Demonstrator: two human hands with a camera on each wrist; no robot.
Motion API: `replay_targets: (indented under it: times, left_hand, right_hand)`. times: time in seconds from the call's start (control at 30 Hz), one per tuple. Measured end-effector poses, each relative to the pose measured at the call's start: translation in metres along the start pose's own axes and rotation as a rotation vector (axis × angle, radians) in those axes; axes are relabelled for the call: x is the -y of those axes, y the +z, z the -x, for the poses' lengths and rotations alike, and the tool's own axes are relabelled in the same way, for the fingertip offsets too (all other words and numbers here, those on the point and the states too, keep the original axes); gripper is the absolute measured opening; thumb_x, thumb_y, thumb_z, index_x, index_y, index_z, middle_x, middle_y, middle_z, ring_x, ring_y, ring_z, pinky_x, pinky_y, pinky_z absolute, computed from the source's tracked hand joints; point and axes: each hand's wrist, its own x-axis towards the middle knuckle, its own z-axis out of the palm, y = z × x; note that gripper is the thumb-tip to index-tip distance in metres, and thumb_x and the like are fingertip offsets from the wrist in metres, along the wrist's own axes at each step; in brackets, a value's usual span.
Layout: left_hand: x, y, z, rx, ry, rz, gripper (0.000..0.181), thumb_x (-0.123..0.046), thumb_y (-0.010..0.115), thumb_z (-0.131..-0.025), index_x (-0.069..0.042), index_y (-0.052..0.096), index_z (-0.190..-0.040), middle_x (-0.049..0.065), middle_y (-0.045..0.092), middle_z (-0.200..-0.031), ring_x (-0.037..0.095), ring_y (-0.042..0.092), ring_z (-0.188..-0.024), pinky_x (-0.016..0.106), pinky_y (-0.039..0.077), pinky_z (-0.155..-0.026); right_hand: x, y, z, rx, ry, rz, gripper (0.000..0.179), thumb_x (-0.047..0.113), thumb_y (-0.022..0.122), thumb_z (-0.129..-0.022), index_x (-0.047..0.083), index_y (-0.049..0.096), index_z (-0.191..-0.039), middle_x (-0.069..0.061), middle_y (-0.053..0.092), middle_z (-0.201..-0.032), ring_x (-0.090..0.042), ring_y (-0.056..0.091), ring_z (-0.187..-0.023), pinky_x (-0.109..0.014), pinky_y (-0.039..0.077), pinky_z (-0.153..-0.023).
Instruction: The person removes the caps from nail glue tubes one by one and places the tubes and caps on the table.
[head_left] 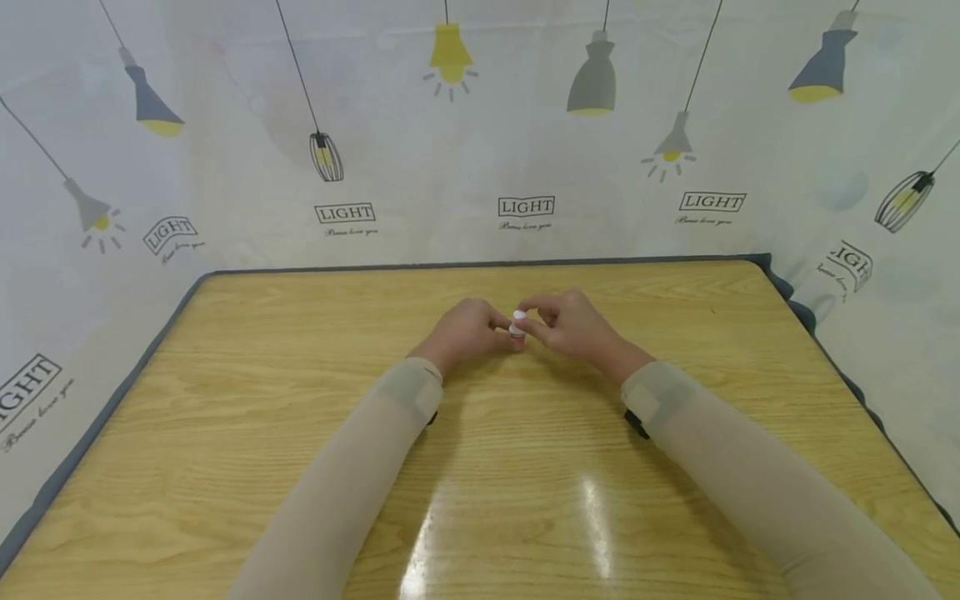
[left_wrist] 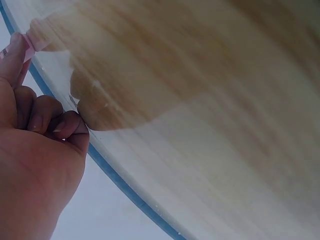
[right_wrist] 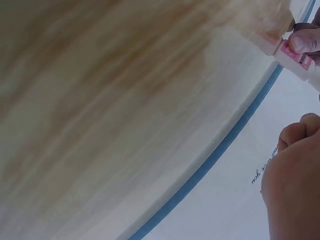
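A small white bottle (head_left: pixel 517 332) with a pink label stands toward the far side of the wooden table (head_left: pixel 525 500). My left hand (head_left: pixel 465 333) pinches its body between thumb and fingers from the left. From the right, my right hand (head_left: pixel 577 325) has thumb and forefinger on the white cap (head_left: pixel 519 316). In the right wrist view the bottle (right_wrist: pixel 295 61) shows its pink label under the left thumb, its base close against its reflection in the glossy tabletop. Only a pink-and-white bit of the bottle (left_wrist: pixel 29 51) shows past the left thumb in the left wrist view.
The table has a dark blue edge (head_left: pixel 480 265) along its far side. Behind it hangs a pale wall covering (head_left: pixel 420 158) printed with lamps and lettering. Black wrist straps (head_left: pixel 636 423) show under the light sleeves. Bright reflections lie on the near tabletop.
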Motion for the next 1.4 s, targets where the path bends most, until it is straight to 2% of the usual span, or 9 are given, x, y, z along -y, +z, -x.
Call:
replay_targets:
  times: [0.13,0.3,0.7,0.93,1.07,1.23,1.3,1.4]
  left_hand:
    - [0.0005,-0.0004,-0.0008,0.005,-0.016,0.005,0.03,-0.049,0.082,-0.093,-0.032,0.084,-0.116,-0.008,0.078,-0.094,0.013,0.046,-0.079,0.034,0.042,-0.081]
    - [0.0008,-0.0003,-0.003,0.006,-0.012,-0.001,0.03,-0.049,0.082,-0.093,-0.031,0.084,-0.117,-0.01,0.079,-0.093,0.013,0.047,-0.078,0.034,0.042,-0.08]
    - [0.0024,0.0012,-0.0045,0.009,0.002,-0.011,0.034,-0.049,0.082,-0.093,-0.029,0.083,-0.119,-0.005,0.074,-0.082,0.013,0.039,-0.073,0.032,0.038,-0.075]
    - [0.0017,-0.0004,-0.0013,0.009,-0.017,0.018,0.031,-0.049,0.083,-0.092,-0.029,0.084,-0.116,-0.01,0.079,-0.097,0.013,0.041,-0.074,0.033,0.04,-0.078]
    - [0.0006,-0.0016,0.0002,0.012,-0.024,0.019,0.034,-0.049,0.083,-0.092,-0.028,0.083,-0.118,-0.006,0.081,-0.103,0.014,0.045,-0.078,0.034,0.041,-0.08]
    - [-0.0001,-0.002,0.0008,0.006,-0.025,0.013,0.036,-0.05,0.083,-0.091,-0.027,0.083,-0.118,-0.003,0.082,-0.116,0.014,0.055,-0.091,0.034,0.044,-0.087]
    - [0.0002,-0.0017,0.0008,0.004,-0.023,0.009,0.035,-0.049,0.084,-0.091,-0.027,0.083,-0.118,-0.004,0.081,-0.115,0.014,0.055,-0.092,0.034,0.044,-0.088]
    - [0.0013,-0.0013,0.0007,0.004,-0.02,0.004,0.035,-0.048,0.083,-0.091,-0.027,0.083,-0.119,-0.003,0.08,-0.1,0.015,0.051,-0.085,0.035,0.043,-0.084]
  right_hand:
    - [0.0026,-0.0004,-0.0005,0.0,0.074,-0.024,0.019,0.027,0.08,-0.098,0.009,0.077,-0.107,0.009,0.031,-0.054,-0.004,0.022,-0.049,-0.024,0.027,-0.051]
    - [0.0035,-0.0005,-0.0008,-0.004,0.103,-0.027,0.019,0.028,0.08,-0.098,0.01,0.074,-0.104,0.008,0.03,-0.054,-0.005,0.023,-0.049,-0.024,0.027,-0.051]
    - [0.0036,0.0014,0.0004,-0.008,0.097,-0.033,0.013,0.017,0.077,-0.1,0.005,0.076,-0.106,0.009,0.029,-0.056,-0.006,0.023,-0.052,-0.025,0.027,-0.053]
    - [0.0059,0.0009,-0.0005,0.012,0.121,-0.061,0.014,0.018,0.076,-0.1,0.007,0.078,-0.108,0.008,0.028,-0.057,-0.007,0.022,-0.052,-0.025,0.027,-0.054]
    - [0.006,0.001,-0.0007,0.016,0.113,-0.072,0.014,0.016,0.077,-0.1,0.006,0.078,-0.11,0.008,0.028,-0.057,-0.006,0.021,-0.053,-0.025,0.028,-0.054]
    - [0.005,0.0013,-0.0008,0.019,0.094,-0.069,0.016,0.016,0.076,-0.1,0.005,0.078,-0.112,0.008,0.03,-0.056,-0.005,0.023,-0.052,-0.024,0.028,-0.054]
    - [0.005,0.0015,-0.0008,0.017,0.085,-0.066,0.017,0.015,0.076,-0.1,0.005,0.078,-0.112,0.008,0.031,-0.056,-0.005,0.024,-0.052,-0.024,0.028,-0.054]
    - [0.0056,0.0017,-0.0008,0.012,0.075,-0.072,0.017,0.016,0.076,-0.1,0.004,0.077,-0.112,0.008,0.031,-0.056,-0.006,0.024,-0.051,-0.024,0.027,-0.053]
